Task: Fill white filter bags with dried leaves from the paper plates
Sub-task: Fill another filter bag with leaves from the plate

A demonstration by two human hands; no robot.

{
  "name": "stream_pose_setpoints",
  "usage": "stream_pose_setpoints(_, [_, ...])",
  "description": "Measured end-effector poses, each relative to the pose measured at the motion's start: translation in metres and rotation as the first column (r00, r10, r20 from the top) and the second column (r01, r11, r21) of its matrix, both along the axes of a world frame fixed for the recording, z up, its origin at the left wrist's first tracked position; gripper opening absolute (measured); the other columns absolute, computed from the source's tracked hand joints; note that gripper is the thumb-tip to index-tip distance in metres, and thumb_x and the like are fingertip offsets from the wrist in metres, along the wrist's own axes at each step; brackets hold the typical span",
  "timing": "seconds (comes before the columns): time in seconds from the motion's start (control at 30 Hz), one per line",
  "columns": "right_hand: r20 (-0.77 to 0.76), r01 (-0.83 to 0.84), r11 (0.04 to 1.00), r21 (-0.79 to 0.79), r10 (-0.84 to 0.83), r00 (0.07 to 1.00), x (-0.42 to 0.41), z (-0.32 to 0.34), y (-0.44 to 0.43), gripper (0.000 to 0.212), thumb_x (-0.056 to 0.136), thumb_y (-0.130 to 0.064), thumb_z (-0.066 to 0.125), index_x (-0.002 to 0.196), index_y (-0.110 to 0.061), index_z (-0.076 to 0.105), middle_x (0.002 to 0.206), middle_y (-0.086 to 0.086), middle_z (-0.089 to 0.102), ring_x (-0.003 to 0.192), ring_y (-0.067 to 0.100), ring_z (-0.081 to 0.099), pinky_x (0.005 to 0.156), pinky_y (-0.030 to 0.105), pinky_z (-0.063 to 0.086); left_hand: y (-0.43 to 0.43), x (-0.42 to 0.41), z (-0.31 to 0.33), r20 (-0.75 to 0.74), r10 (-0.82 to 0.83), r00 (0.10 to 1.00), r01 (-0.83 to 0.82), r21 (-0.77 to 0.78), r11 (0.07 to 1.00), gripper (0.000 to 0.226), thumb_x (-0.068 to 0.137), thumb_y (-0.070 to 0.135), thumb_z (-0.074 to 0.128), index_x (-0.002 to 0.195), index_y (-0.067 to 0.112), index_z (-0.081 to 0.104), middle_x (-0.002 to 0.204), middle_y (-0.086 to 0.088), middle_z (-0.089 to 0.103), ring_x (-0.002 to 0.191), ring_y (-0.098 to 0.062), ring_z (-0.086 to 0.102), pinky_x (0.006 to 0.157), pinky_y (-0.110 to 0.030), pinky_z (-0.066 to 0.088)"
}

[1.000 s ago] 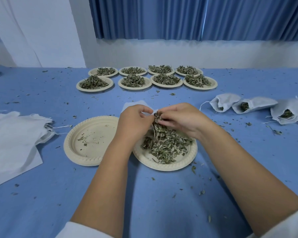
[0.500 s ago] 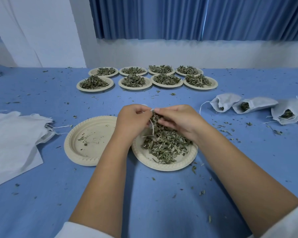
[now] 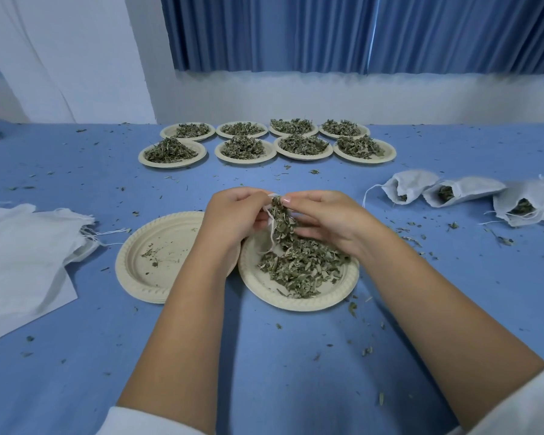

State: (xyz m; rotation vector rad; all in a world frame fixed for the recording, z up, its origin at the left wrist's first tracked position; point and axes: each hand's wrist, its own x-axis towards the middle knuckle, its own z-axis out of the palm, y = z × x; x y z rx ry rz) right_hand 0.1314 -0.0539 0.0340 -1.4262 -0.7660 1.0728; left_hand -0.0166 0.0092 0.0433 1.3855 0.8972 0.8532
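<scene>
Blue-clothed desk [image 3: 264,378], curtains [image 3: 358,32] behind. Near front edge, over paper plate [image 3: 296,304] heaped with dried leaves [image 3: 299,265]: left hand [image 3: 236,218] pinching filter bag [image 3: 270,219], right hand [image 3: 327,219] pinching leaves at its mouth. Bag mostly hidden behind fingers, less of it showing than a second ago.

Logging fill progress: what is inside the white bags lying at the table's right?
The white bags show dried leaves at their open mouths. Their fabric covers the rest, so how full each is cannot be seen.
</scene>
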Motion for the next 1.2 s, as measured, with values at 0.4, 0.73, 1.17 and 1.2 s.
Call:
stream_pose_setpoints(0.4, [0.261,0.14,0.99,-0.018,-0.131,0.956,-0.002,-0.007,0.003,0.008,0.081,-0.015,0.077,0.08,-0.016,0.069,0.067,-0.004,0.064,0.046,-0.001,0.054,0.044,0.014,0.043,-0.002,0.001,-0.004,-0.186,-0.082,0.979,0.138,0.307,0.942,0.005,0.084,0.015,0.074,0.085,0.019,0.078,0.063,0.009,0.069,0.054,0.001,0.059,0.057,-0.016,0.049])
stream_pose_setpoints(0.73, [0.034,-0.072,0.988,-0.135,0.077,0.996,0.0,0.013,-0.005,0.03,0.09,-0.024,0.07,0.11,-0.005,0.058,0.09,0.012,0.066,0.064,0.017,0.072,0.059,0.029,0.058,0.008,-0.004,-0.009,-0.129,0.238,0.963,-0.172,0.39,0.905,0.011,0.086,0.02,0.067,0.08,0.025,0.074,0.072,0.008,0.07,0.066,-0.011,0.062,0.078,-0.04,0.058])
stream_pose_setpoints(1.17, [-0.101,-0.027,0.997,0.077,0.034,0.994,-0.002,0.011,-0.007,0.02,0.075,0.015,0.071,0.085,0.0,0.061,0.071,0.011,0.072,0.069,0.019,0.074,0.06,0.019,0.057,0.003,0.0,-0.006,-0.24,0.104,0.965,-0.003,0.385,0.923,0.008,0.087,0.023,0.07,0.093,0.022,0.075,0.084,-0.002,0.073,0.077,-0.02,0.069,0.083,-0.042,0.057])
stream_pose_setpoints(1.2, [-0.108,-0.005,0.996,0.088,0.015,0.994,-0.003,0.01,-0.006,0.019,0.076,0.014,0.071,0.084,0.0,0.062,0.071,0.012,0.073,0.069,0.019,0.074,0.059,0.019,0.057,0.003,0.001,-0.006,-0.238,0.087,0.967,0.008,0.371,0.928,0.009,0.087,0.022,0.07,0.094,0.02,0.076,0.084,-0.002,0.073,0.079,-0.019,0.069,0.084,-0.043,0.057])
